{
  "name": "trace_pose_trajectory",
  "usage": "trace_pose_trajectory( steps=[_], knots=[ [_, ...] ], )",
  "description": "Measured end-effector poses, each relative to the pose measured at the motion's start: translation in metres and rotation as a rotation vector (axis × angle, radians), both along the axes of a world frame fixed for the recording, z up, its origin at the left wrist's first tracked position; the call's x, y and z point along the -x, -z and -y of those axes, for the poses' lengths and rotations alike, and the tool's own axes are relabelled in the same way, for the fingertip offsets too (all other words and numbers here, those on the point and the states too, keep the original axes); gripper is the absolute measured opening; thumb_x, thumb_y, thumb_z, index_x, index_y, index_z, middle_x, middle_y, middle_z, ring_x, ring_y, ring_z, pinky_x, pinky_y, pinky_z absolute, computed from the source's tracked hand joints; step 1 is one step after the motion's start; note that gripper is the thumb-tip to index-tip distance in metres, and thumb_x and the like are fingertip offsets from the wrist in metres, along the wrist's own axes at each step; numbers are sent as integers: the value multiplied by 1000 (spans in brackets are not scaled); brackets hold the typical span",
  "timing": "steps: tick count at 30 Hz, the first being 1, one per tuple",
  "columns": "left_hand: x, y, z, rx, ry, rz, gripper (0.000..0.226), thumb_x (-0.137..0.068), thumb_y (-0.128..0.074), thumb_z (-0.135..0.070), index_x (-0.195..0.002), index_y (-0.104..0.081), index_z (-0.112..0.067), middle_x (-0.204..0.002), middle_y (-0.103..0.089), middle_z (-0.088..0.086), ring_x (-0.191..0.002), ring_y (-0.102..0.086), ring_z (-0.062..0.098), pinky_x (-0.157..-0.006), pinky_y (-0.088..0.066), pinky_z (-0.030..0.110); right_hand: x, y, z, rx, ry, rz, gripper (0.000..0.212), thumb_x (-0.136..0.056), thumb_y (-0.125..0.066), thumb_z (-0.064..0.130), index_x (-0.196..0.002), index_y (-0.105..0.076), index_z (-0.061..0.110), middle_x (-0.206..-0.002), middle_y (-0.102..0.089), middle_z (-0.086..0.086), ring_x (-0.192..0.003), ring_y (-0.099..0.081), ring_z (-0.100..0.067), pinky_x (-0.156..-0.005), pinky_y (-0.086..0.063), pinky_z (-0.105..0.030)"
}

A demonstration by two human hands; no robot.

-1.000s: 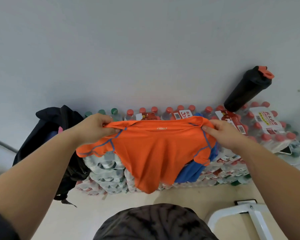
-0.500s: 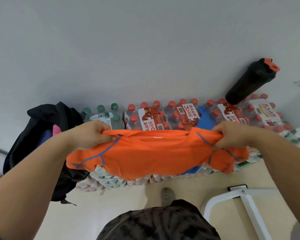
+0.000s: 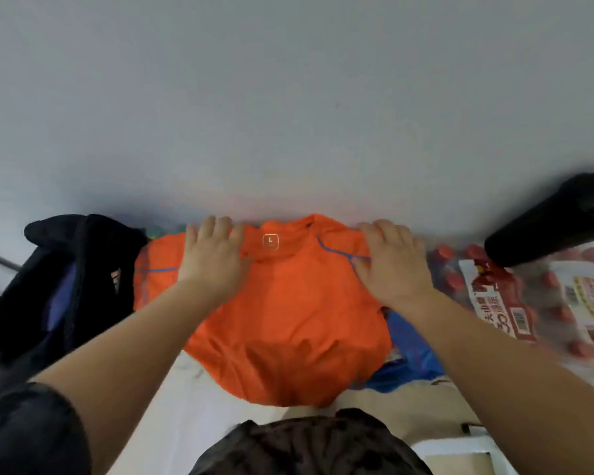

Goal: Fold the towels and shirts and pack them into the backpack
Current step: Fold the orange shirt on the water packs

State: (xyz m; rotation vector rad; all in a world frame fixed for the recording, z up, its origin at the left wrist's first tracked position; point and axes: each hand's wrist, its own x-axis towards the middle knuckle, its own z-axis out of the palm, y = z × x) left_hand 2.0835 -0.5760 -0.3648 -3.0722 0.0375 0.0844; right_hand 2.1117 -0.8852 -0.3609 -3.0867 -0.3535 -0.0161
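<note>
On the orange shirt (image 3: 288, 313) (spread flat) rest both hands (image 3: 216, 258).

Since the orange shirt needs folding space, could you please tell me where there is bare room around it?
Free: the red-capped bottle packs between the right hand and the black shaker bottle. Crowded: the left, where the black backpack abuts the orange shirt; blue cloth pokes out lower right.

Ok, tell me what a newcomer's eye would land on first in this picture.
The bright orange shirt lies spread in the middle, collar toward the wall, with the left hand and the right hand flat on its shoulders. A black backpack slumps at the left, and a black bottle shows at the right edge, by packs of red-capped bottles.
</note>
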Motion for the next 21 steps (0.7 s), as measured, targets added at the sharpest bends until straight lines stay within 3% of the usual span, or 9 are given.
trace_pose_trajectory(
  steps=[3,5,11,13,16,18,21],
  knots=[
    [33,45,34,92,-70,-197,84,-87,-18,-71,-159,-15,-27,-167,-10,5,-153,-8,34,-119,-10,60,26,37,-6,46,-111,-251,83,-85,-26,73,-157,-22,32,-166,-16,-11,-151,-17,-35,-120,-16,-57],
    [40,61,37,167,-138,-178,89,-84,-10,-78,-160,-5,-31,-168,1,4,-154,-2,34,-120,-8,60,29,56,2,60,-131,-297,90,-84,-14,82,-159,-1,35,-168,9,-6,-154,5,-33,-121,0,-61],
    [30,62,36,103,-202,-151,91,-83,-9,-84,-159,2,-35,-168,1,7,-154,1,34,-120,-6,62,24,57,29,108,-71,-241,99,-80,-6,91,-159,4,33,-168,12,-7,-153,9,-38,-115,15,-65],
    [27,59,41,95,-182,-125,86,-86,-11,-80,-159,-1,-35,-168,-1,9,-154,-1,36,-119,-6,64,23,55,40,95,-68,-240,97,-81,-2,89,-160,3,34,-168,11,-6,-154,9,-36,-116,13,-65],
    [21,51,60,137,-35,-58,78,-92,-18,-70,-159,-7,-32,-168,-5,7,-154,-3,35,-119,-6,65,19,52,54,1,-48,-236,86,-89,-13,80,-160,-10,32,-169,1,-1,-155,4,-29,-121,8,-59],
    [16,45,79,195,109,-44,76,-93,-21,-67,-160,-12,-31,-168,-6,5,-154,-5,35,-119,-6,64,16,48,59,-98,37,-154,80,-93,-23,72,-157,-28,24,-166,-21,-5,-153,-15,-29,-123,-8,-55],
    [6,41,104,194,263,-101,80,-91,-14,-71,-160,-6,-32,-169,2,0,-155,1,31,-119,-1,62,6,44,69,-175,163,-26,73,-94,-32,63,-146,-46,14,-146,-49,-12,-132,-43,-36,-109,-36,-53]
  ],
)
